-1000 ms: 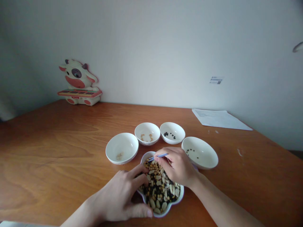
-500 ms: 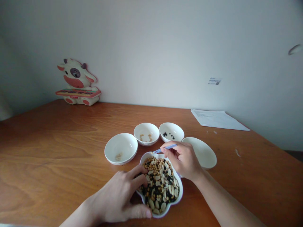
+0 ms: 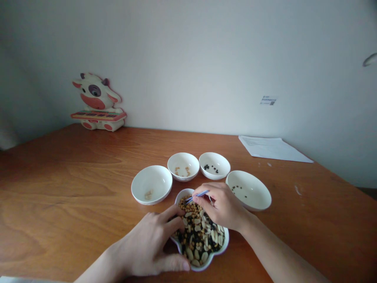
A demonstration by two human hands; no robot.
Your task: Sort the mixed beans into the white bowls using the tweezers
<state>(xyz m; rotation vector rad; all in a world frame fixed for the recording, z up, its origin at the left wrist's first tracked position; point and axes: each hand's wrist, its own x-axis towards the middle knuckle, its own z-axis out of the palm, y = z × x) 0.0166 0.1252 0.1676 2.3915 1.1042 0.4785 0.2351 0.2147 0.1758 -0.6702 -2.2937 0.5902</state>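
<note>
A white scalloped bowl [image 3: 225,243] on the table holds a mix of shelled peanuts [image 3: 196,254], round yellowish beans [image 3: 193,208], and dark beans or seeds. My left hand [image 3: 154,239] grips the bowl at its left side, index and middle fingers over the rim, thumb along the near edge. In my right hand [image 3: 220,204] is a pair of pale purple tweezers [image 3: 199,194], pinched between thumb and fingers. Their tips point down and left among the beans near the bowl's far end. Whether they hold a bean, I cannot tell.
Four white bowls form an arc behind: the left bowl [image 3: 161,184] has peanut pieces, another bowl [image 3: 191,162] yellowish beans, a third bowl [image 3: 220,161] black beans, the right bowl [image 3: 259,192] small dark seeds. A cow-shaped toy keyboard [image 3: 98,114] and papers [image 3: 273,148] lie farther back.
My right hand has moved down and left, bringing the tweezers from the far rim into the bowl's contents. The seeds in the right bowl now show. My left hand stays in place.
</note>
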